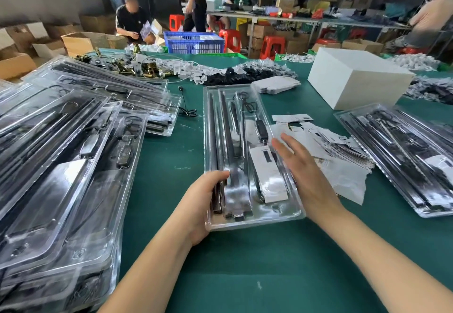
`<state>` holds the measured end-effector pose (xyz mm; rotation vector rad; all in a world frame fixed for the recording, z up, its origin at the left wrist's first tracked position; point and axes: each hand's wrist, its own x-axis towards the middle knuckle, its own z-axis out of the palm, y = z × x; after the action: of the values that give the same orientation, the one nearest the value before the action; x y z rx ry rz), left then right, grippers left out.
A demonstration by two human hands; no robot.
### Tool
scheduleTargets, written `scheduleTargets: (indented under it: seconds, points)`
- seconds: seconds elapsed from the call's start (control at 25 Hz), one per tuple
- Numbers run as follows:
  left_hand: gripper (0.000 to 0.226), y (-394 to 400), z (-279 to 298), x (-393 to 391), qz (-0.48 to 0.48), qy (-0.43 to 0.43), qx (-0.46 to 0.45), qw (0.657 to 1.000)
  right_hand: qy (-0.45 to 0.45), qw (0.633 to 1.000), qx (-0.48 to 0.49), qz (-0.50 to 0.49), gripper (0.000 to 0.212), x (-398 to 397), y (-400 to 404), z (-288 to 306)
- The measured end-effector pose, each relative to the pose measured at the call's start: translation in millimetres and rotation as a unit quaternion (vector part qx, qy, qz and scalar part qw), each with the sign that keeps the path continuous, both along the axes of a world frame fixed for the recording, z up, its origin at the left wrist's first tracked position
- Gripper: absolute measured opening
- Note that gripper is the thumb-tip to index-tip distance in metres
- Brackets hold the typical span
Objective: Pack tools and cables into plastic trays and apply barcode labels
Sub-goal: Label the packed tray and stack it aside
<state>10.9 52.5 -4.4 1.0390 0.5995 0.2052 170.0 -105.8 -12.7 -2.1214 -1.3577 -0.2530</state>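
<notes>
The left hand (204, 200) grips the near left corner of the clear tray (255, 219) to steady it; the right hand (305, 175), fingers straight, hovers by the white label card (269, 180)

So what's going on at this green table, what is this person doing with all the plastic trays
A person is packing kits at a green table. Their left hand grips the near left corner of a clear plastic tray that holds long black tools, a cable and a white card. The right hand is open, fingers straight, over the tray's right edge beside a pile of paper labels. Filled trays are stacked to the left, and another lies on the right.
</notes>
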Motion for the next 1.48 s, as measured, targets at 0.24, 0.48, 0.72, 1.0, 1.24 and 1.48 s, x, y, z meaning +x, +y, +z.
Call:
scheduleTargets:
  seconds: [0.24,0.48,0.72,1.0,1.24,1.48]
  points:
    - [0.037,-6.7,11.3,-6.0,-0.077,-0.094,0.018,0.992,-0.128,0.974,0.186,0.018,0.031,-13.9,0.4,5.7]
    - [0.036,-3.8,-1.0,3.0,0.083,-0.103,0.162,0.978,0.277,0.854,0.435,-0.069,0.011,-42.2,16.9,29.5]
    - [0.065,9.4,-7.2,-6.1,0.259,0.078,0.534,0.801,0.599,0.638,0.462,-0.146,0.019,-51.2,0.0,24.2]
    - [0.051,-20.2,-14.0,2.5,-0.069,0.044,0.788,0.61,0.708,0.554,0.354,-0.258,0.036,-48.2,-17.9,2.6]
    - [0.056,-16.3,-21.4,12.5,-0.028,0.031,0.832,0.553,0.727,0.555,0.343,-0.214,0.027,-59.0,-23.2,20.5]
    - [0.047,-19.5,-25.7,20.3,-0.005,0.041,0.829,0.557,0.204,0.936,0.144,-0.25,0.065,-55.9,8.3,36.5]
